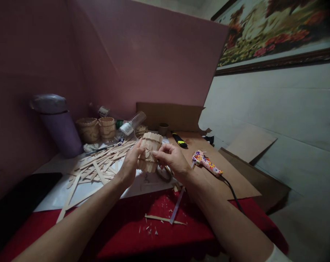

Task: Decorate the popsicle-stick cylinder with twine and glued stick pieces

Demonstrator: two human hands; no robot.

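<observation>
My left hand (131,162) is wrapped round the side of a small cup made of upright craft sticks (148,165), with twine bands near its top and bottom. On the cup's front sits a flower-like shape of small pointed wood pieces (148,153). My right hand (171,159) is closed in a pinch against that shape, thumb and forefinger at its right side. Whatever lies between those fingertips is too small to make out. Behind my right fingers, a dark ring-shaped thing (164,175) lies on the white paper.
Loose craft sticks (102,165) are heaped at left. A flowered glue gun (207,162) and a yellow-black utility knife (179,139) lie on cardboard (235,185) at right. Two finished cups (107,129), a plastic bottle (132,123) and a purple tumbler (61,127) stand behind. A glue stick (178,205) lies in front.
</observation>
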